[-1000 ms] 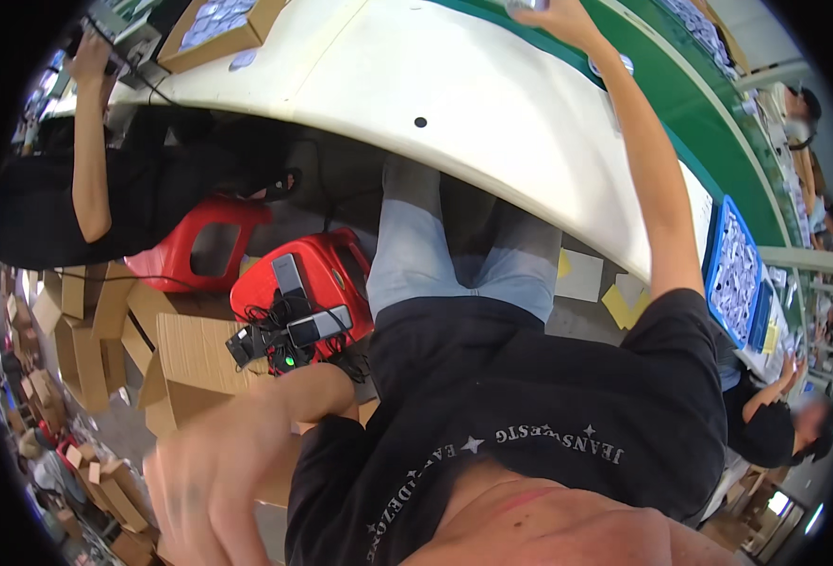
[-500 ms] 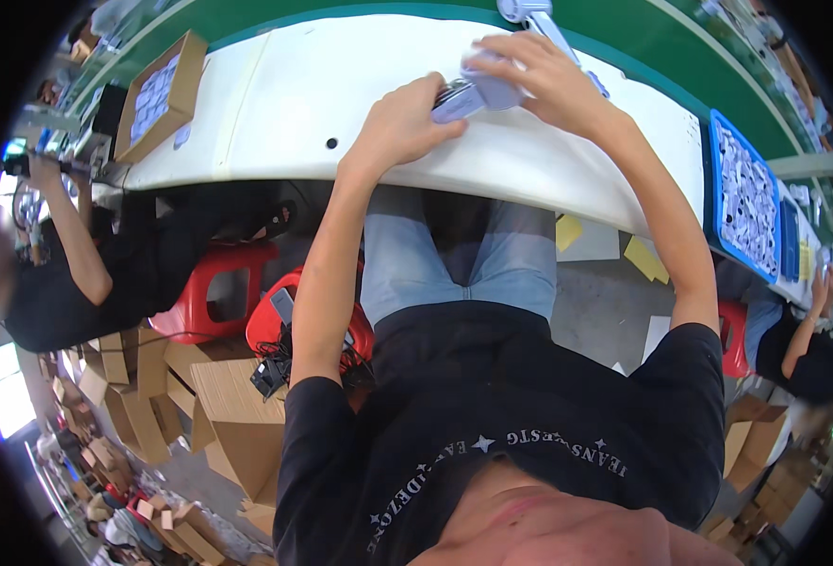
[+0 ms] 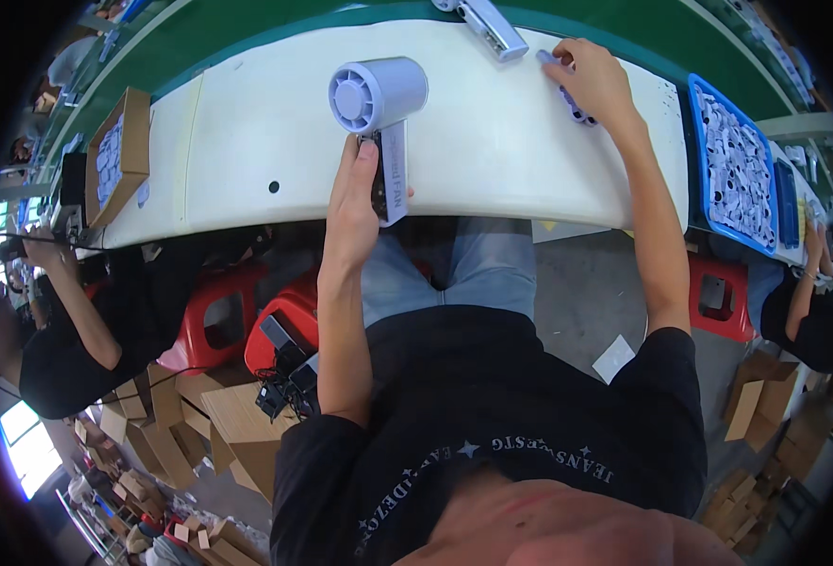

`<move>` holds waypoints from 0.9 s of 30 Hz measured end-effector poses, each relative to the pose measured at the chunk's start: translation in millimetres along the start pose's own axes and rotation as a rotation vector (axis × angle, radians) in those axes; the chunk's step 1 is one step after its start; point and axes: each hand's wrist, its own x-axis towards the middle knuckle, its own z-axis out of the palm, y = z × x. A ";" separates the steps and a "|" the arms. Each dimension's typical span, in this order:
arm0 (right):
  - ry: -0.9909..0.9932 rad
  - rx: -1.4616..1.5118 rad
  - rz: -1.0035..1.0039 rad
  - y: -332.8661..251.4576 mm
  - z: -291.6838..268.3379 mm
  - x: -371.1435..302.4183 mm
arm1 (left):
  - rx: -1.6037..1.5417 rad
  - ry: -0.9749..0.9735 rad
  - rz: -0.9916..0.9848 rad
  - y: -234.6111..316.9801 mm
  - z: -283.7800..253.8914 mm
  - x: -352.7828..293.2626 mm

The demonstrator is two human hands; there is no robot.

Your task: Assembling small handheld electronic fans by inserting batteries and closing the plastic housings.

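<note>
My left hand [image 3: 352, 193] is closed round the handle of a pale lavender handheld fan [image 3: 395, 90], held up over the white table. Its round, vented head points up and to the left. One side of the handle looks uncovered, with dark inner parts showing. Farther to the right, my right hand [image 3: 593, 85] has its fingers closed on a lavender plastic piece [image 3: 548, 59] lying at the tabletop. Dark round spots show on lavender parts [image 3: 581, 115] under that hand, which hides most of them. A second handheld fan [image 3: 494, 30] lies at the far edge.
The white table [image 3: 256, 123] has a round hole left of my left hand. A cardboard box [image 3: 133, 160] of lavender parts stands at the left, and a blue tray [image 3: 697, 141] full of small parts at the right. Other people sit at both sides, near red stools [image 3: 211, 311].
My left hand has turned the fan upright and brought it left. My right hand has left the fan's head and moved right and down to the lavender piece on the table.
</note>
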 end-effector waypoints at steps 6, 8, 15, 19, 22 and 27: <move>0.084 0.419 -0.176 -27.1 -24.9 2.2 | -0.306 0.074 0.116 2.0 -5.4 -1.3; 0.041 0.601 -0.150 -57.4 -31.2 -18.0 | -0.276 0.138 0.150 -5.3 -8.6 0.4; 0.054 0.685 -0.056 -82.2 -4.2 -31.6 | -0.338 0.146 0.255 -19.1 -15.9 -2.6; -0.250 0.263 -0.078 -67.6 -9.8 -23.7 | -0.301 0.154 0.266 -20.5 -20.2 -7.0; 0.075 0.186 -0.156 -63.7 -13.1 -6.0 | -0.267 0.174 0.261 -20.7 -19.3 -6.6; -0.101 -0.013 0.006 -54.1 23.6 60.9 | -0.294 0.164 0.243 -22.4 -23.2 -9.7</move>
